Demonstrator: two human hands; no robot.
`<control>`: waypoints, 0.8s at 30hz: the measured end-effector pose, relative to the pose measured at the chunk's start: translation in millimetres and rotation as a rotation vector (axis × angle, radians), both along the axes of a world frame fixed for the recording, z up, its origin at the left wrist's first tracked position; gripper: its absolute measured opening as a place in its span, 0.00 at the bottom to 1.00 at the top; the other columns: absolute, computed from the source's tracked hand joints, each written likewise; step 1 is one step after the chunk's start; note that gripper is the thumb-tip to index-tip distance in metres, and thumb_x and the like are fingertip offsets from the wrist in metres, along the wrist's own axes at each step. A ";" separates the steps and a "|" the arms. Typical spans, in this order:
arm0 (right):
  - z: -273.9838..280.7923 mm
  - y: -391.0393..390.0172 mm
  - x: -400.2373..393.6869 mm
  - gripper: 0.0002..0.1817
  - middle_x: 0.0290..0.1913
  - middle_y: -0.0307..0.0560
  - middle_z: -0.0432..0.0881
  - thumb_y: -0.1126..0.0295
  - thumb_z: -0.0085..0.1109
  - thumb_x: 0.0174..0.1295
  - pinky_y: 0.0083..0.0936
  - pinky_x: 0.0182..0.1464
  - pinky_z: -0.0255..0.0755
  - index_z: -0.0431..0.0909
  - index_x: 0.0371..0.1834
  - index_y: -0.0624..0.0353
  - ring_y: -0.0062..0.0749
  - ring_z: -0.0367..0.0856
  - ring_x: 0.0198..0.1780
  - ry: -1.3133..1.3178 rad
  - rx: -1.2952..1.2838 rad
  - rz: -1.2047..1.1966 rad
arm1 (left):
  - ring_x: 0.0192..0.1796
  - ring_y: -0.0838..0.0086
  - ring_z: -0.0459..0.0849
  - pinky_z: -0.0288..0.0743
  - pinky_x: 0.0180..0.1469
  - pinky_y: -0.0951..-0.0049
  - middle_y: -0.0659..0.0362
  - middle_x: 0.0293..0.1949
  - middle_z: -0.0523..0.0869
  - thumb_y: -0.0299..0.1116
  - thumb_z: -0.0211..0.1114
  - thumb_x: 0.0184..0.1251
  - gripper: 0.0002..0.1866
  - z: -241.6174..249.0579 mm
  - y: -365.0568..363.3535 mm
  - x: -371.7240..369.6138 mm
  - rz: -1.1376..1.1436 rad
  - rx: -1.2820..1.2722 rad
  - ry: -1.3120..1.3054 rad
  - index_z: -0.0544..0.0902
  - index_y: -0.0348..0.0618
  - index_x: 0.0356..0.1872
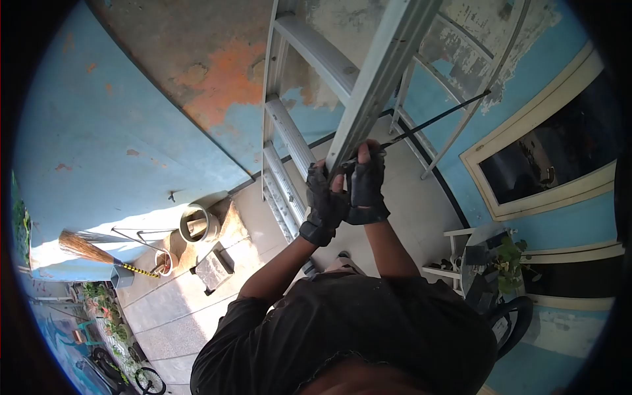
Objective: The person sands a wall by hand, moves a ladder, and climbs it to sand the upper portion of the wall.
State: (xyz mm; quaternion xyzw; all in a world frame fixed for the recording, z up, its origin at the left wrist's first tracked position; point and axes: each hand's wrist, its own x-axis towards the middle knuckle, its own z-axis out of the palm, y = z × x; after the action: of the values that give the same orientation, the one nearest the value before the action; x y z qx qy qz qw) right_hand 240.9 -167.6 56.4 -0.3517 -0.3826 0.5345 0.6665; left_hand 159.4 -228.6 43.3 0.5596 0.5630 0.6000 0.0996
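Observation:
An aluminium stepladder (375, 82) stands before me, its near side rail slanting down to my hands. A thin dark bar (438, 119) runs from my hands to the ladder's far leg on the right. My right hand (367, 179), in a black fingerless glove, has its fingers curled round the bar's near end, beside the rail. My left hand (326, 203), gloved alike, is closed against the rail's lower part, touching the right. Its palm side is hidden, so what it grips does not show.
Ladder steps (289, 135) lie left of the rail. A broom (89, 247), a round bucket (197, 224) and a smaller pot (164, 263) are at lower left. Peeling blue walls (131, 125) surround the tiled floor. At right are a framed window (546, 141) and a potted plant (510, 263).

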 end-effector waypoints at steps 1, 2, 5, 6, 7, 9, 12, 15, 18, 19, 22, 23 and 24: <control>5.8 -1.3 12.1 0.19 0.44 0.39 0.77 0.54 0.63 0.72 0.24 0.45 0.74 0.71 0.51 0.55 0.23 0.76 0.43 0.066 0.034 0.039 | 0.49 0.53 0.79 0.73 0.53 0.56 0.45 0.48 0.77 0.34 0.59 0.76 0.22 1.3 -0.8 10.0 -0.062 -0.023 -0.019 0.70 0.31 0.63; 14.5 -3.8 25.4 0.19 0.44 0.39 0.77 0.54 0.63 0.72 0.25 0.45 0.74 0.71 0.51 0.55 0.23 0.77 0.43 0.082 -0.009 0.047 | 0.48 0.54 0.78 0.73 0.53 0.56 0.45 0.48 0.77 0.34 0.60 0.74 0.23 -7.2 -1.1 19.8 -0.106 -0.033 -0.043 0.69 0.31 0.63; 17.1 -4.3 51.4 0.19 0.44 0.39 0.77 0.54 0.63 0.72 0.26 0.46 0.75 0.71 0.51 0.55 0.24 0.78 0.43 0.159 -0.046 0.058 | 0.44 0.56 0.77 0.72 0.50 0.57 0.47 0.46 0.75 0.32 0.62 0.72 0.25 -2.8 5.7 41.0 -0.158 0.087 0.017 0.67 0.32 0.64; 14.8 -2.8 54.0 0.19 0.44 0.39 0.77 0.53 0.63 0.72 0.26 0.47 0.75 0.70 0.51 0.55 0.24 0.78 0.44 0.216 -0.045 0.066 | 0.44 0.56 0.76 0.72 0.49 0.57 0.47 0.46 0.75 0.32 0.62 0.71 0.25 -5.1 4.7 41.2 -0.163 0.060 0.018 0.68 0.32 0.64; 13.2 -1.6 58.1 0.19 0.44 0.39 0.77 0.53 0.63 0.72 0.26 0.47 0.75 0.70 0.51 0.55 0.24 0.78 0.44 0.215 -0.044 0.034 | 0.44 0.56 0.76 0.71 0.48 0.58 0.47 0.46 0.75 0.31 0.62 0.70 0.25 -3.7 3.9 42.7 -0.184 0.031 0.023 0.68 0.33 0.64; 13.7 -2.8 67.5 0.20 0.44 0.38 0.78 0.52 0.65 0.71 0.27 0.47 0.75 0.71 0.51 0.54 0.24 0.79 0.45 0.234 -0.056 0.051 | 0.44 0.56 0.77 0.72 0.47 0.58 0.47 0.46 0.76 0.31 0.62 0.69 0.25 -0.5 4.0 38.9 -0.310 -0.002 -0.019 0.68 0.33 0.64; -0.7 1.9 82.7 0.20 0.44 0.37 0.79 0.50 0.61 0.73 0.29 0.48 0.76 0.72 0.54 0.53 0.26 0.80 0.46 0.225 -0.030 0.001 | 0.43 0.56 0.78 0.73 0.47 0.58 0.47 0.45 0.77 0.34 0.63 0.70 0.25 4.2 11.5 39.0 -0.447 0.010 -0.037 0.69 0.33 0.63; 3.7 12.6 82.4 0.21 0.43 0.40 0.81 0.48 0.56 0.75 0.33 0.47 0.79 0.74 0.56 0.53 0.32 0.83 0.43 0.228 -0.010 -0.008 | 0.44 0.55 0.80 0.74 0.48 0.57 0.47 0.46 0.79 0.36 0.62 0.72 0.23 13.6 24.1 13.7 -0.677 -0.152 -0.012 0.72 0.33 0.62; 10.6 8.6 76.2 0.22 0.35 0.42 0.81 0.45 0.53 0.75 0.36 0.46 0.79 0.75 0.53 0.52 0.35 0.83 0.37 0.289 -0.071 -0.082 | 0.48 0.56 0.84 0.76 0.51 0.63 0.49 0.45 0.84 0.37 0.62 0.72 0.14 -1.3 70.2 -34.4 -0.790 0.043 -0.029 0.79 0.38 0.50; 9.0 10.0 75.3 0.22 0.35 0.42 0.81 0.45 0.53 0.75 0.36 0.46 0.79 0.75 0.53 0.52 0.35 0.83 0.37 0.290 -0.066 -0.131 | 0.49 0.57 0.84 0.76 0.53 0.64 0.50 0.45 0.84 0.34 0.61 0.72 0.12 1.2 87.7 -54.7 -0.717 0.087 -0.019 0.80 0.38 0.49; 0.3 5.6 74.3 0.29 0.34 0.46 0.82 0.38 0.48 0.75 0.33 0.46 0.77 0.76 0.56 0.55 0.36 0.83 0.39 0.287 -0.018 -0.207 | 0.50 0.61 0.83 0.75 0.56 0.65 0.52 0.46 0.84 0.33 0.62 0.73 0.13 -12.4 162.1 -122.0 -0.467 0.112 -0.083 0.80 0.36 0.52; 8.0 -4.3 65.3 0.32 0.38 0.48 0.83 0.38 0.48 0.74 0.34 0.48 0.77 0.74 0.60 0.58 0.36 0.83 0.43 0.221 0.036 -0.238 | 0.52 0.61 0.82 0.74 0.58 0.64 0.51 0.49 0.84 0.36 0.63 0.74 0.16 -30.6 197.8 -141.4 -0.459 0.136 -0.291 0.80 0.35 0.54; 3.3 -8.4 54.8 0.34 0.40 0.48 0.83 0.37 0.50 0.73 0.33 0.49 0.76 0.74 0.62 0.59 0.35 0.82 0.45 0.125 0.048 -0.409 | 0.55 0.61 0.81 0.72 0.60 0.63 0.51 0.52 0.83 0.39 0.65 0.74 0.19 -36.2 227.0 -165.8 -0.331 0.155 -0.150 0.79 0.35 0.57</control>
State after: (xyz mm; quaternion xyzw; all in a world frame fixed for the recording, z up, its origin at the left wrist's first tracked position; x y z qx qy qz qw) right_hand 295.7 -176.0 59.7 -0.3722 -0.2738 0.3995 0.7918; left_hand -6.4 -1.6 7.1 0.6043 0.4065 0.6568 0.1953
